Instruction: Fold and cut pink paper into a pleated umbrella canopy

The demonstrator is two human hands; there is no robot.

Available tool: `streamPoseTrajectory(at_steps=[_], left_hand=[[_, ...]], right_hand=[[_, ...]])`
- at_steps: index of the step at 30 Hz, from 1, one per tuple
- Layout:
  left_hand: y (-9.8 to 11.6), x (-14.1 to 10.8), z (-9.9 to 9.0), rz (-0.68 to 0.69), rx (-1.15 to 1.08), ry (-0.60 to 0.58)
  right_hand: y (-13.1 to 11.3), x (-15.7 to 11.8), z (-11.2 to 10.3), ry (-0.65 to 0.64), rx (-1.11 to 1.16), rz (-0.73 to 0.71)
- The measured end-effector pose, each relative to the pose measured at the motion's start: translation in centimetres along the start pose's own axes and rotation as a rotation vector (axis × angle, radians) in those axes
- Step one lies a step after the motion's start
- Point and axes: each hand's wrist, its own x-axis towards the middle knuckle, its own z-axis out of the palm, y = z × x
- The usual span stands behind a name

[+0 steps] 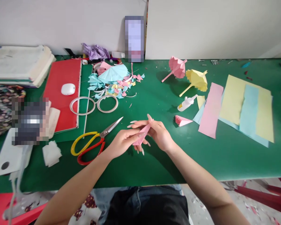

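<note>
Between my two hands is a folded piece of pink paper [142,135], narrow at the top and wider below. My left hand [124,141] pinches its lower left side with thumb and fingers. The fingers of my right hand [161,133] close on its narrow upper end, the thumb pointing up. To the left lie open scissors [102,135] with one yellow and one red handle. A pleated pink paper fan piece [182,120] rests to the right, below a small white glue bottle [186,103].
Pink [178,67] and yellow paper umbrellas [197,80] lie at the back right. Paper sheets [231,93] spread farther right. Paper scraps [117,84], two tape rings [107,104], a red folder [61,90] with a white mouse [68,89], and a propped phone [134,39] occupy the back and left.
</note>
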Motion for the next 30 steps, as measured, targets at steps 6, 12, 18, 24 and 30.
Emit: streamPoseTrajectory(at_steps=[6, 12, 18, 24, 30], left_hand=[[-0.34, -0.11, -0.48, 0.03, 0.006, 0.058], [0.16, -0.51, -0.19, 0.045, 0.045, 0.04], [-0.02, -0.54, -0.01, 0.137, 0.162, 0.117], [-0.2, -0.25, 0.07, 0.109, 0.09, 0.151], [-0.47, -0.17, 0.05, 0.175, 0.112, 0.153]], right_hand=[[-0.28, -0.01, 0.64, -0.1, -0.182, -0.014], [-0.16, -0.13, 0.64, -0.106, -0.188, -0.054], [0.2, 0.0, 0.61, -0.104, -0.168, -0.029], [0.6, 0.24, 0.69, -0.075, -0.155, -0.033], [0.53, 0.15, 0.55, -0.08, -0.132, -0.035]])
